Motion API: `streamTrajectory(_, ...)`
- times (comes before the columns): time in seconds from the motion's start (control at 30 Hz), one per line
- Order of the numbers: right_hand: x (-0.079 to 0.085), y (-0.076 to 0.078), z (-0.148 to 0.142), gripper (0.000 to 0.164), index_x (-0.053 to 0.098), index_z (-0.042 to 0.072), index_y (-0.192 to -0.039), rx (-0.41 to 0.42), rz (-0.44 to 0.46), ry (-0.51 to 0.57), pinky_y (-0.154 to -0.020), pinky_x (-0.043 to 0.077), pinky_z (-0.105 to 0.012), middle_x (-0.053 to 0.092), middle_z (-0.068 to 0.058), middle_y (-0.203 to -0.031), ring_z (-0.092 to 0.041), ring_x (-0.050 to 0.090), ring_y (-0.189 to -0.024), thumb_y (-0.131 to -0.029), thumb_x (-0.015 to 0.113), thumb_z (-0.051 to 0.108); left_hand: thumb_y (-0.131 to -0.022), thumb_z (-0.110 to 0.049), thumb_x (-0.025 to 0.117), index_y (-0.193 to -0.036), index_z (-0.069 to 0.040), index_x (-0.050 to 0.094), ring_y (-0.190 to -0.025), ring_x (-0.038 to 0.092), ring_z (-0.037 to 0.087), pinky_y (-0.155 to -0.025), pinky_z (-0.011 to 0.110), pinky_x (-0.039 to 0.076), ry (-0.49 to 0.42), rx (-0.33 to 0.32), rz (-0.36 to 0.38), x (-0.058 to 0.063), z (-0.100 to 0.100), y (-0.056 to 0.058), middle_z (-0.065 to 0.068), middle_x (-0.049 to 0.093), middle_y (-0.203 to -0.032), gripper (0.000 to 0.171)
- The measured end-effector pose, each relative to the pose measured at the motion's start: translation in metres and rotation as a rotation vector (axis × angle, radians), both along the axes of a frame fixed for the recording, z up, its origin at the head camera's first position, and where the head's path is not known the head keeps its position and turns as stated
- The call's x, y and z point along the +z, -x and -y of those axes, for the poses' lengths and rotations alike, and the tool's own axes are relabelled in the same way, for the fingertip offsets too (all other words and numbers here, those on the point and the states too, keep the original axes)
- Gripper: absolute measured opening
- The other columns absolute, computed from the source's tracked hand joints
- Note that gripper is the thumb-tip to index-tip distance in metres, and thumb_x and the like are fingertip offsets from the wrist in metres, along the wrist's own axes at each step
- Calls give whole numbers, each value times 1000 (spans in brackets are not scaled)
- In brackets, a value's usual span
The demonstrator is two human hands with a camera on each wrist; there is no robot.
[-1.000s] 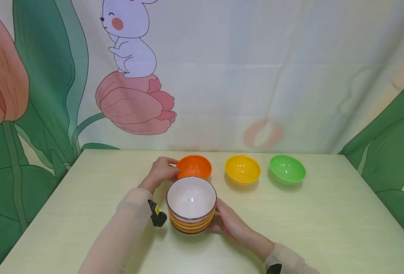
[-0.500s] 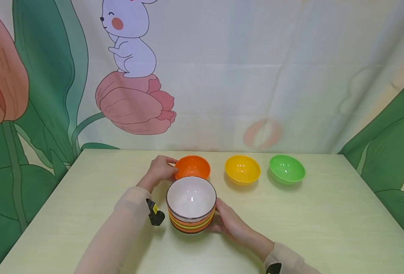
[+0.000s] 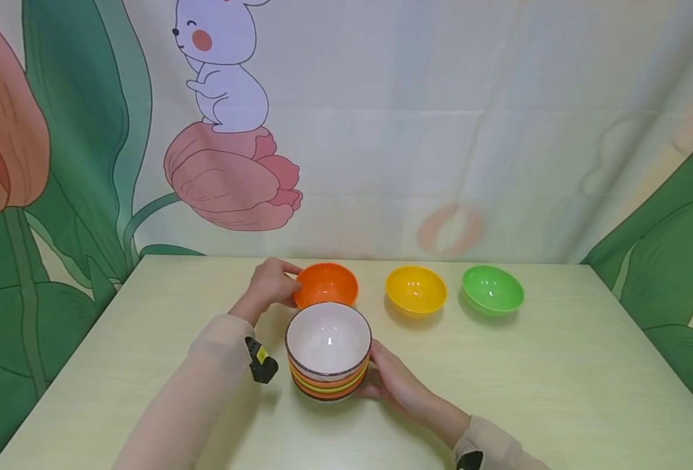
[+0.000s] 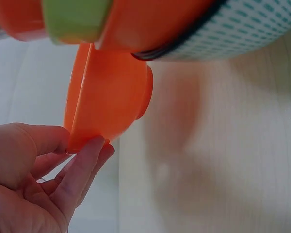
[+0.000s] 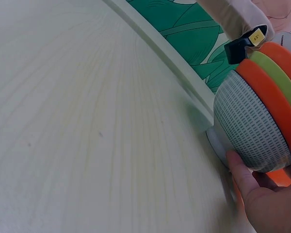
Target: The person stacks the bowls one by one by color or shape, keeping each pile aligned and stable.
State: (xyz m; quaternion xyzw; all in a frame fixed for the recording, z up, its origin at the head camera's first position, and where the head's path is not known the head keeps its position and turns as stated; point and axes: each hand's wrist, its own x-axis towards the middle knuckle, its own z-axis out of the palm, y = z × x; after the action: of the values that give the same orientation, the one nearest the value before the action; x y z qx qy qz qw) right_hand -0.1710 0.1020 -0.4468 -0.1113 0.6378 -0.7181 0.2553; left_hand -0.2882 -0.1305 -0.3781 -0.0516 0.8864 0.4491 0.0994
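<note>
My left hand [image 3: 272, 285] pinches the left rim of an orange bowl [image 3: 330, 282] between thumb and fingers. In the left wrist view this orange bowl [image 4: 109, 97] hangs over the table, its shadow on the wood. Just in front of it stands a stack of several nested bowls [image 3: 328, 343], a white-lined one with a dark rim on top, hiding the orange bowl's near side. Orange and green bowls show below that, and a bowl with a dashed pattern [image 5: 250, 124] sits lowest. My right hand [image 3: 396, 385] grips the stack's right side, fingers near the base.
A yellow bowl [image 3: 416, 294] and a green bowl [image 3: 492, 292] stand to the right along the back of the pale wooden table [image 3: 558, 378]. Behind the table's back edge hangs a printed curtain [image 3: 370, 130] with flowers and a white animal.
My left hand has shifted the orange bowl slightly left and away from me, up in the head view. My right hand and the stack have stayed put.
</note>
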Motion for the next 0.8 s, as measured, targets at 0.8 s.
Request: streamTrajectory(0.8, -1, 0, -1, 68, 18, 12, -147, 10, -9, 14, -89, 50, -43, 29, -20, -145, -33, 47, -121, -95, 31, 54, -85, -3, 57, -122, 2, 56, -74, 68, 27, -58, 25, 55, 202, 10, -74, 39, 16, -9, 23, 57, -113, 37)
